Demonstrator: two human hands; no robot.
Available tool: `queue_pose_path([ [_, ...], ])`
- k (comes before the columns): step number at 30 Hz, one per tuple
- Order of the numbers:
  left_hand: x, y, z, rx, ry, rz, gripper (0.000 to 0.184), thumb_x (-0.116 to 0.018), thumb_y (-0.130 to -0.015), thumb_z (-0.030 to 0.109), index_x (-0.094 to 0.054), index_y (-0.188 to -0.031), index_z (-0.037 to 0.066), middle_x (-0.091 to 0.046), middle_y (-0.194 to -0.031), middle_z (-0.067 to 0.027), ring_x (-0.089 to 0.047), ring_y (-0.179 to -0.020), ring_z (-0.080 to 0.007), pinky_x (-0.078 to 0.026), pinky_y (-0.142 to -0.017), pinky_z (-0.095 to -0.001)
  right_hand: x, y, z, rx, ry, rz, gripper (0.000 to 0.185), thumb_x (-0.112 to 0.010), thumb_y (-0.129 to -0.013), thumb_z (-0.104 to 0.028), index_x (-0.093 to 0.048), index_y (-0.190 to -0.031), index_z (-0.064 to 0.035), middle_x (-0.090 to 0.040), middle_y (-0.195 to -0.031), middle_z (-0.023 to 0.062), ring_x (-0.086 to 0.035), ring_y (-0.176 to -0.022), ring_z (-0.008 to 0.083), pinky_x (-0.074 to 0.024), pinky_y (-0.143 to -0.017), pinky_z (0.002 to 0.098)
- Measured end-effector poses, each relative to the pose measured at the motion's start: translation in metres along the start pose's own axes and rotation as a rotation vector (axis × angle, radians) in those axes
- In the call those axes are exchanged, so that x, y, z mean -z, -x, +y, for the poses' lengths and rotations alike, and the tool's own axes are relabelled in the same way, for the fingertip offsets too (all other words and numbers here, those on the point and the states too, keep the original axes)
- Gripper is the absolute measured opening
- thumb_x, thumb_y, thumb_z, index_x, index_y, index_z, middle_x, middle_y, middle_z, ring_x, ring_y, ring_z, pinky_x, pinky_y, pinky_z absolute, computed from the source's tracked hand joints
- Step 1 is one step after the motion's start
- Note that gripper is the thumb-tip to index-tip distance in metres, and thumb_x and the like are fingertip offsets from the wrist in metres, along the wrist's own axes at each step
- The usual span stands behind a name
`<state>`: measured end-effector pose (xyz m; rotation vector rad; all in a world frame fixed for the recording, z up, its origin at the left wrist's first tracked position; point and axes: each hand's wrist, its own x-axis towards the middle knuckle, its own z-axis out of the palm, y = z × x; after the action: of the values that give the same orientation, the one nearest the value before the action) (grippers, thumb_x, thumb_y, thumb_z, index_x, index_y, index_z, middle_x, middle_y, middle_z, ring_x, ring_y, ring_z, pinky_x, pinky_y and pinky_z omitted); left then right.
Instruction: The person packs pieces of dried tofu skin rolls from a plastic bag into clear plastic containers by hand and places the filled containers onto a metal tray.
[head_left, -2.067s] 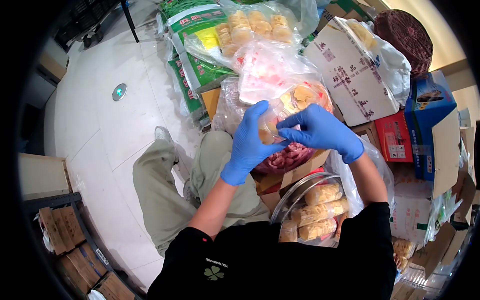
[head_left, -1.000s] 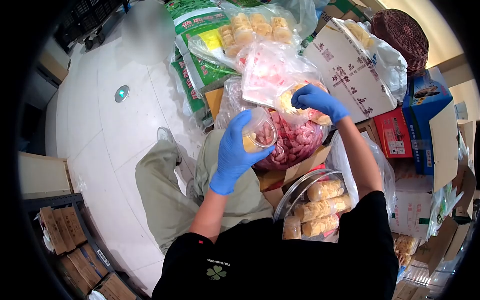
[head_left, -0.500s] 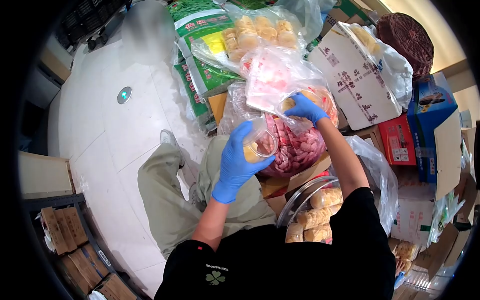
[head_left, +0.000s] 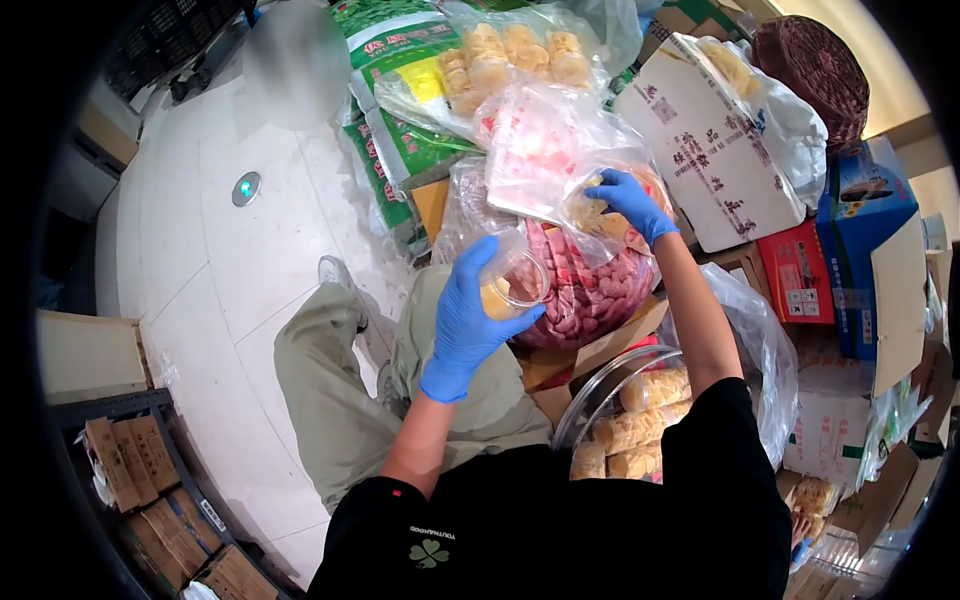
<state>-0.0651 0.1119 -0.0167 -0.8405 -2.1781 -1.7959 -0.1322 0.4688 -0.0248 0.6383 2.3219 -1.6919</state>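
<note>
My gloved left hand (head_left: pixel 468 325) is wrapped around a clear plastic cup (head_left: pixel 524 280), tilted, with some pale yellow food (head_left: pixel 494 298) inside. My gloved right hand (head_left: pixel 634 203) is at a clear plastic bag (head_left: pixel 592 235) of pale yellow pieces (head_left: pixel 583 208). Its fingers are curled together, and what lies between them is too small to make out. Below the bag, reddish-pink sausage-like pieces (head_left: pixel 590 300) lie under clear plastic in a cardboard box. A white sheet with red marks (head_left: pixel 530 160), covered in plastic, rests beside my right hand.
Filled cups (head_left: pixel 520 55) lie in plastic on green sacks (head_left: pixel 420 140). A round clear tub (head_left: pixel 575 420) near my body holds more filled cups (head_left: pixel 655 388). To the right are a white carton (head_left: pixel 700 150), a blue box (head_left: pixel 865 250) and another person's gloved hand (head_left: pixel 800 548).
My right hand has moved slightly right and its fingers have drawn closer together. The left hand still holds the cup in nearly the same place.
</note>
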Motion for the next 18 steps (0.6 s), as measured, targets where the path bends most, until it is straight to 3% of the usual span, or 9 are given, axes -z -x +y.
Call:
queue_pose_path([
  [1, -0.001, -0.001, 0.001, -0.006, 0.006, 0.008, 0.092, -0.094, -0.061, 0.019, -0.043, -0.136, 0.003, -0.054, -0.129, -0.0161, -0.059, -0.115, -0.0308, -0.048, -0.099, -0.0389, 0.003, -0.003, 0.007, -0.002, 0.0, 0.007, 0.029, -0.071, -0.084, -0.016, -0.064, -0.109, -0.0022, -0.065, -0.103, 0.0078, -0.064, -0.096, 0.0199, -0.0555, -0.073, 0.0323],
  [3, -0.004, -0.003, 0.005, -0.002, 0.009, -0.002, 0.091, -0.093, -0.062, 0.022, -0.043, -0.135, 0.003, -0.055, -0.129, -0.018, -0.059, -0.115, -0.0335, -0.049, -0.098, -0.0401, 0.007, -0.001, 0.016, -0.209, -1.045, -0.327, 0.027, -0.066, -0.086, -0.01, -0.06, -0.11, -0.0003, -0.063, -0.109, 0.0134, -0.063, -0.102, 0.0295, -0.0575, -0.082, 0.0411],
  [4, -0.005, -0.003, 0.006, 0.005, 0.002, -0.007, 0.09, -0.093, -0.062, 0.026, -0.042, -0.134, 0.003, -0.055, -0.13, -0.0198, -0.059, -0.115, -0.0362, -0.049, -0.097, -0.0413, 0.0, 0.001, 0.021, -0.23, -1.215, -0.258, 0.027, -0.063, -0.087, -0.008, -0.056, -0.112, 0.0006, -0.062, -0.11, 0.0161, -0.061, -0.107, 0.0374, -0.0566, -0.088, 0.0494],
  [8, -0.008, -0.001, 0.007, 0.048, 0.052, -0.026, 0.09, -0.093, -0.062, 0.025, -0.043, -0.133, 0.003, -0.055, -0.13, -0.0195, -0.059, -0.116, -0.0357, -0.049, -0.097, -0.0413, -0.017, -0.005, 0.029, -0.161, -1.42, -0.077, 0.02, -0.062, -0.088, -0.008, -0.059, -0.106, -0.0005, -0.063, -0.103, 0.0164, -0.061, -0.103, 0.0353, -0.0552, -0.092, 0.0521],
  [10, -0.008, 0.002, 0.005, 0.054, 0.057, -0.032, 0.09, -0.093, -0.062, 0.017, -0.044, -0.137, 0.003, -0.055, -0.128, -0.0138, -0.059, -0.115, -0.0253, -0.049, -0.098, -0.0366, -0.015, -0.013, 0.032, -0.162, -1.425, -0.05, 0.019, -0.062, -0.088, -0.009, -0.059, -0.105, -0.0008, -0.063, -0.102, 0.0163, -0.062, -0.102, 0.0346, -0.0549, -0.093, 0.0526],
  [13, -0.009, 0.004, 0.005, 0.074, 0.064, -0.02, 0.09, -0.093, -0.063, 0.017, -0.044, -0.137, 0.003, -0.056, -0.127, -0.0134, -0.059, -0.114, -0.0247, -0.049, -0.097, -0.036, -0.021, -0.01, 0.025, -0.153, -1.417, 0.071, 0.018, -0.061, -0.09, -0.012, -0.06, -0.104, -0.0011, -0.063, -0.101, 0.0162, -0.062, -0.101, 0.0345, -0.0546, -0.094, 0.0529],
  [14, -0.01, 0.003, 0.006, 0.073, 0.066, -0.022, 0.09, -0.093, -0.063, 0.017, -0.044, -0.137, 0.003, -0.056, -0.127, -0.0134, -0.059, -0.114, -0.0247, -0.049, -0.097, -0.036, -0.023, -0.006, 0.02, -0.145, -1.405, 0.16, 0.018, -0.06, -0.091, -0.014, -0.06, -0.104, -0.0012, -0.064, -0.102, 0.0162, -0.062, -0.1, 0.035, -0.0546, -0.094, 0.0527],
  [16, -0.008, 0.001, 0.008, 0.061, 0.029, -0.024, 0.089, -0.093, -0.063, 0.026, -0.043, -0.133, 0.003, -0.055, -0.129, -0.019, -0.059, -0.115, -0.0348, -0.05, -0.096, -0.0399, -0.014, -0.015, 0.029, -0.167, -1.408, 0.101, 0.019, -0.058, -0.093, -0.016, -0.059, -0.104, -0.0006, -0.064, -0.102, 0.0169, -0.062, -0.101, 0.0362, -0.0548, -0.094, 0.0516],
  [18, -0.009, 0.001, 0.009, 0.058, 0.034, -0.021, 0.089, -0.093, -0.063, 0.026, -0.043, -0.133, 0.003, -0.055, -0.129, -0.019, -0.06, -0.115, -0.0346, -0.05, -0.096, -0.0398, -0.015, -0.017, 0.032, -0.192, -1.41, 0.04, 0.02, -0.056, -0.095, -0.018, -0.059, -0.104, 0.0, -0.064, -0.103, 0.0176, -0.062, -0.101, 0.0373, -0.0551, -0.095, 0.0505],
])
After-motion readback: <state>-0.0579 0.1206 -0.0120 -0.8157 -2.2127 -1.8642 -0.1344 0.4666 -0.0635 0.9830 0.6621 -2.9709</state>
